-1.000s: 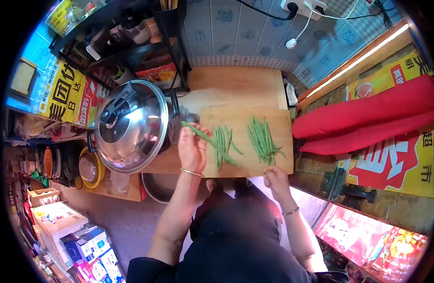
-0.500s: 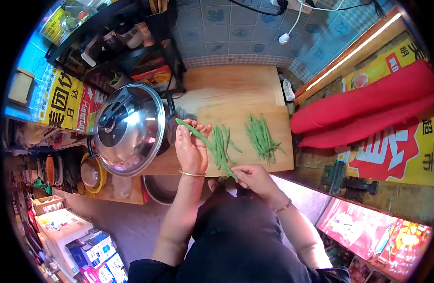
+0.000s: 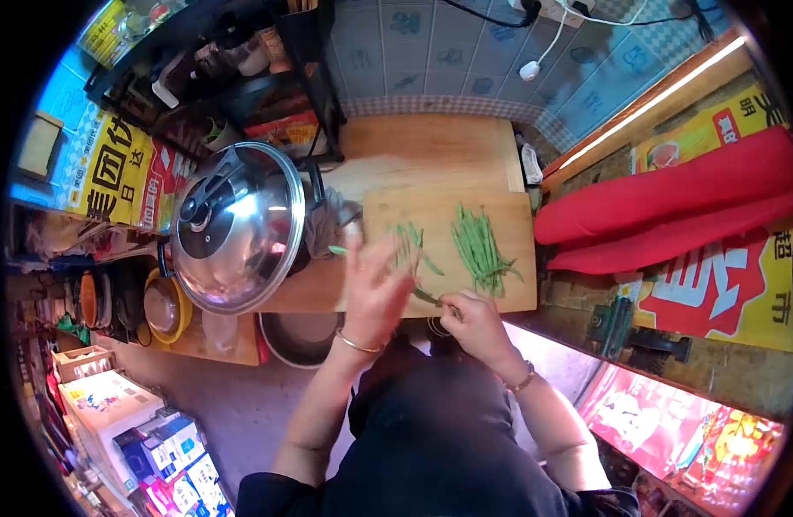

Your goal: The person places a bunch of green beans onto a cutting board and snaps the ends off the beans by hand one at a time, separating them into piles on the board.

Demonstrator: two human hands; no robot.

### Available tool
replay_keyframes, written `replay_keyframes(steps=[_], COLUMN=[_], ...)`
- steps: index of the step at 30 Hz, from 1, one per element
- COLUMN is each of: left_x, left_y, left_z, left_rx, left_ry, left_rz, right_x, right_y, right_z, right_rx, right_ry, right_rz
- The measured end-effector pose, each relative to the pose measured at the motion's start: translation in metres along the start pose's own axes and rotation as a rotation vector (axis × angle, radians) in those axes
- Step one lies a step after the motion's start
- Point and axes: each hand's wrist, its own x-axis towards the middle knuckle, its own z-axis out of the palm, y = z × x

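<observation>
My right hand (image 3: pixel 476 326) pinches the end of a long green bean (image 3: pixel 427 296) just past the front edge of the cutting board (image 3: pixel 517 297). My left hand (image 3: pixel 377 289), a bangle on its wrist, is smeared by motion over the board's left front corner. A green tip shows left of its fingers; whether it belongs to the same bean is hidden by the hand. Behind the left hand lies a small group of green beans (image 3: pixel 429 258), partly covered. A larger pile of green beans (image 3: pixel 481 252) rests on the board's right side.
A lidded steel pot (image 3: pixel 241 228) stands left of the board. Below the counter's edge sits a wide pan (image 3: pixel 302 336). A red cloth (image 3: pixel 664 194) lies on the right-hand surface. A black rack (image 3: pixel 323 95) holds kitchen goods at the back left.
My left hand has turned and moved right and down, toward my right hand. The bean's right end has risen slightly with my right hand. The bean piles look unchanged.
</observation>
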Motion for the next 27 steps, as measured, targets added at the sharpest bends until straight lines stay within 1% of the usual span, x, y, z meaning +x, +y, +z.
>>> replay_keyframes(steps=[2,3,4,5,6,7,8,9,11,12,14,15,16,17,18,19,20,21,22,23,25,27], left_x=[-0.011,-0.017,-0.023,-0.027,-0.028,-0.029,-0.031,-0.035,-0.048,-0.049,-0.050,-0.053,-0.057,-0.059,-0.057,-0.052,-0.048,-0.042,-0.033,-0.024,-0.021,-0.018], left_y=[0.010,0.009,0.010,0.009,0.009,0.010,0.010,0.008,0.006,0.010,0.020,0.021,0.021,0.021,0.021,0.020,0.018,0.007,-0.003,-0.013,-0.041,-0.064], left_z=[0.015,0.018,0.022,0.025,0.027,0.029,0.032,0.037,0.047,0.046,0.045,0.049,0.055,0.059,0.060,0.059,0.059,0.065,0.068,0.065,0.074,0.082], left_rx=[-0.157,-0.154,-0.211,-0.270,-0.275,-0.377,-0.475,-0.474,-0.451,-0.454,-0.392,-0.394,-0.408,-0.421,-0.423,-0.629,-0.831,-1.050,-1.248,-1.317,-1.311,-1.275], left_ry=[-0.247,-0.243,-0.348,-0.455,-0.457,-0.449,-0.437,-0.434,-0.335,-0.337,-0.157,-0.161,-0.094,-0.025,-0.027,0.041,0.109,0.246,0.370,0.443,0.543,0.564], left_rz=[0.099,0.098,0.028,-0.040,-0.038,-0.078,-0.119,-0.120,-0.092,-0.092,-0.189,-0.190,-0.276,-0.362,-0.364,-0.636,-0.909,-0.961,-1.075,-1.116,-1.138,-1.139], right_x=[0.001,0.000,-0.001,-0.002,-0.004,-0.007,-0.008,-0.009,-0.009,-0.007,-0.003,0.002,0.005,0.007,0.008,0.008,0.004,-0.001,-0.005,-0.011,-0.026,-0.042], right_y=[-0.004,-0.002,-0.001,0.000,0.001,0.002,0.002,0.003,0.005,0.007,0.012,0.015,0.018,0.021,0.023,0.026,0.032,0.040,0.048,0.054,0.069,0.092], right_z=[-0.002,-0.002,-0.002,-0.002,-0.002,-0.001,0.000,0.002,0.006,0.009,0.018,0.023,0.027,0.030,0.032,0.034,0.038,0.040,0.041,0.040,0.034,0.024], right_rx=[-0.048,-0.112,-0.176,-0.179,-0.264,-0.348,-0.349,-0.393,-0.439,-0.396,-0.351,-0.235,-0.120,-0.122,0.027,0.177,0.179,0.127,0.075,0.075,0.182,0.169], right_ry=[-0.019,-0.010,0.001,0.003,-0.023,-0.052,-0.054,-0.044,-0.035,0.006,0.045,0.132,0.218,0.218,0.182,0.145,0.146,0.098,0.047,0.044,0.071,0.027], right_rz=[-0.021,-0.096,-0.169,-0.168,-0.176,-0.184,-0.185,-0.188,-0.186,-0.163,-0.136,-0.088,-0.041,-0.039,0.143,0.327,0.334,0.341,0.347,0.349,0.422,0.497])
